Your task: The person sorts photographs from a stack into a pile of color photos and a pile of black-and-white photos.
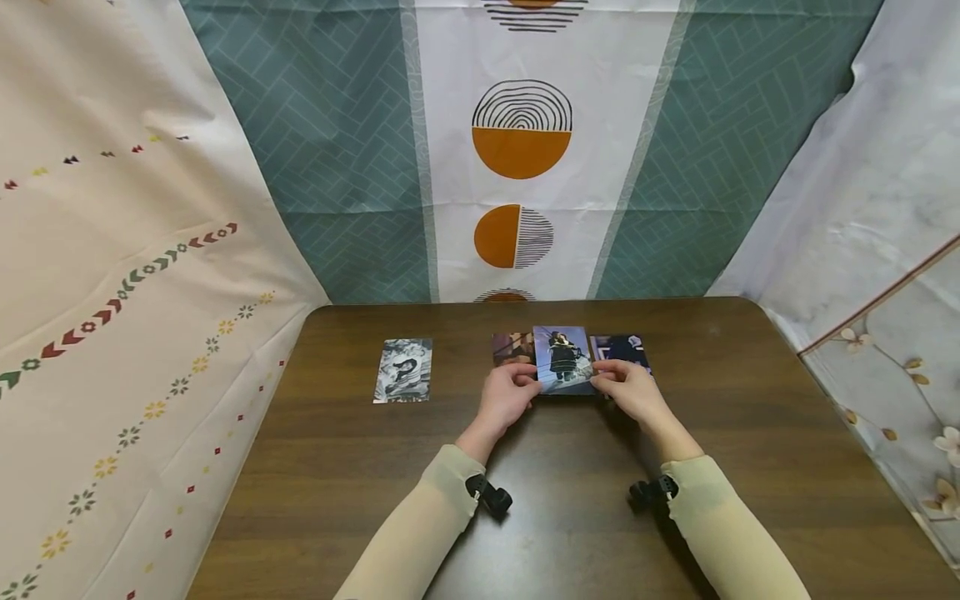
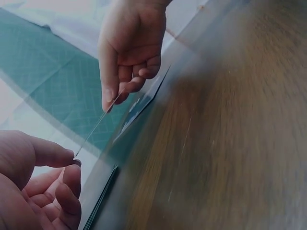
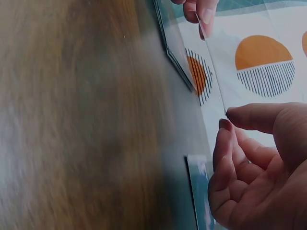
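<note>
A photo print (image 1: pixel 564 354) of a dark-clothed figure against pale blue is held up between both hands. My left hand (image 1: pixel 504 397) pinches its lower left corner between thumb and fingers. At the lower right corner, my right hand (image 1: pixel 634 390) pinches it the same way. Both wrist views show the print edge-on as a thin line, raised above the table. Partly hidden behind it and the hands are a brownish print (image 1: pixel 513 346) on the left and a dark purple-blue print (image 1: pixel 621 347) on the right.
A black-and-white photo print (image 1: pixel 403 372) lies apart on the left of the brown wooden table (image 1: pixel 555 533). Patterned cloths (image 1: pixel 517 50) hang behind the table and along both sides. Each wrist carries a small black camera.
</note>
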Available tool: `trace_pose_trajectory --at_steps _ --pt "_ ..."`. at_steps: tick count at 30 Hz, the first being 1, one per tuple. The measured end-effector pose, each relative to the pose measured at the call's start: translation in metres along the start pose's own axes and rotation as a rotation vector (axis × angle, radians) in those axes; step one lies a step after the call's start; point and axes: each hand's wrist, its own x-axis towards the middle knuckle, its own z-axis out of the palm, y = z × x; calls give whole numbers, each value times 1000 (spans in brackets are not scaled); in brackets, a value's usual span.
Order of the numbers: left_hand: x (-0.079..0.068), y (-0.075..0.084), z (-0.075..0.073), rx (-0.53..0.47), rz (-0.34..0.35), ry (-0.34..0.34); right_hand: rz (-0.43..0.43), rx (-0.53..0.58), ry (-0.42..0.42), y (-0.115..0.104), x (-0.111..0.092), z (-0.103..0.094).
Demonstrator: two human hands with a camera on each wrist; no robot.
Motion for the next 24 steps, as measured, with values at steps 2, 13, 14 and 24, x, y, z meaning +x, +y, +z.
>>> trace_pose_trajectory --at_steps 2,13,14,24 --pt "0 2 5 6 -1 1 2 -1 9 2 0 -4" --pt "6 7 29 24 20 -18 38 -50 35 14 -4 -23" --pt "6 8 31 24 25 -18 46 -49 41 14 -4 -25" --pt "8 13 52 56 40 -7 66 -52 61 22 -8 -39"
